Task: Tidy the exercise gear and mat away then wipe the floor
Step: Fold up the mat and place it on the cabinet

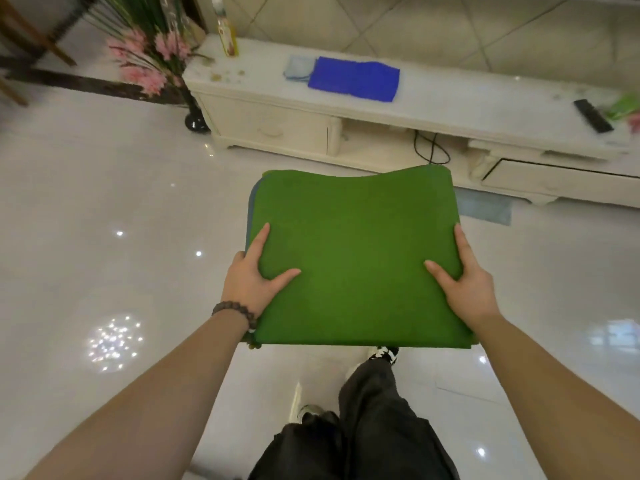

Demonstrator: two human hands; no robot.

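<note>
Hidden, cropped and blurred parts around the folded green foam mat (356, 258)

Beneath the mat, the fingers of the left hand (254, 275) and the right hand (462, 278) are concealed, so only thumbs and forefingers are seen on top; a grey-blue layer under its left edge is barely exposed. Below the mat, one black-and-white shoe (384, 353) is mostly covered. Beyond the mat, the label of the clear yellow-capped bottle (227, 32) is too blurred to be read, and the pale blue cloth (298, 67) is partly overlapped by the bright blue rectangular cloth (355, 77). Far right of the mat, a green object (625, 105) is cut by the frame edge and smeared.
</note>
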